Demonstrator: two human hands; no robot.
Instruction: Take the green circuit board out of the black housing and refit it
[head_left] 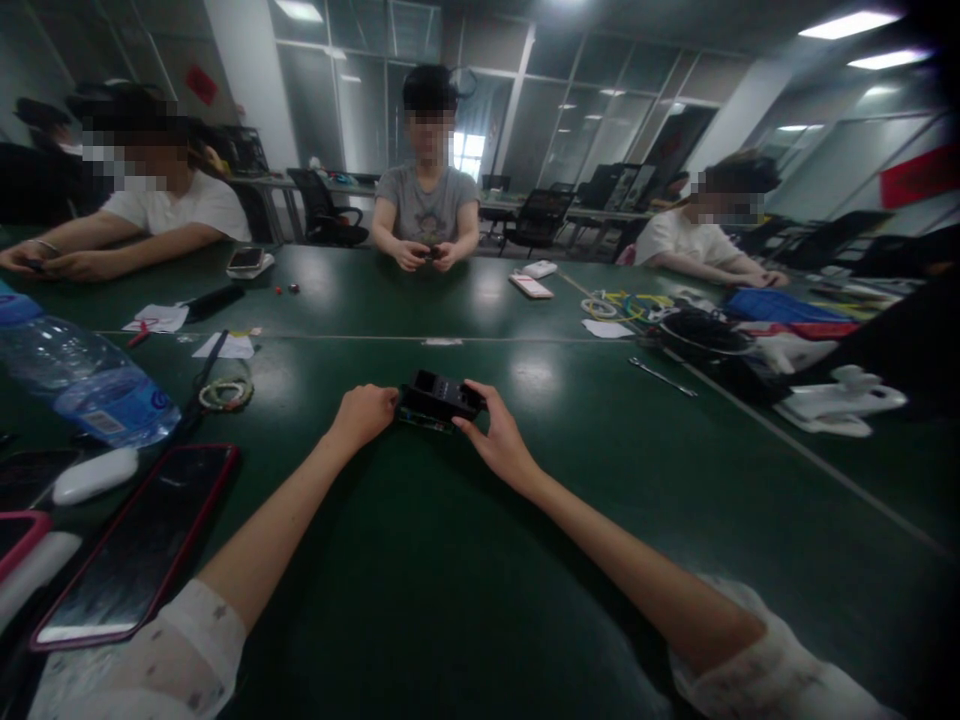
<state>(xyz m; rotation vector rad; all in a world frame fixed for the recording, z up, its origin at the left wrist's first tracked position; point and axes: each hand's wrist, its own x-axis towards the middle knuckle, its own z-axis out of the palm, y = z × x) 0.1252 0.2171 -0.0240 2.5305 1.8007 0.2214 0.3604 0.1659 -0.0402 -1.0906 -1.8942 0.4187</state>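
A small black plastic electronic device [442,395] with a square recess on top is over the green table in front of me. Along its near side a strip of green circuit board shows. My right hand [495,428] grips its right end, thumb on the near side and fingers on the far side. At the left end, my left hand [367,412] is closed, its fingertips pinched against the device's edge. The tips of the left fingers are partly hidden.
To my left are a phone [142,540], a white case [96,475], a water bottle [90,375] and a bracelet [225,393]. A wrench-like metal tool [662,377], a white plastic stand [844,402] and piled cables [697,335] lie right. Several people sit across the table [480,560].
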